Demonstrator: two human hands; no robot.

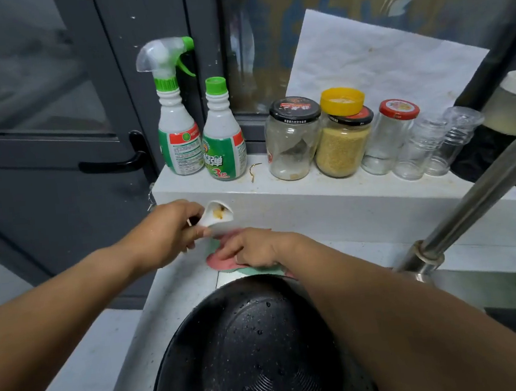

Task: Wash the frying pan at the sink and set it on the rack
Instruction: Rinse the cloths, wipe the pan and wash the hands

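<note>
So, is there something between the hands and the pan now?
Nothing blocks it. Both hands are beyond the pan: the left hand holds a white cup, the right hand rests on a pink cloth.

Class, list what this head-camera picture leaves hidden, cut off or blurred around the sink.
- Frying pan: handle and near rim cut off by the bottom edge; its right side is behind the right forearm.
- Cloths: mostly hidden under the right hand.
- Faucet: spout cut off at the right edge.
- Drying rack: not visible.
</note>
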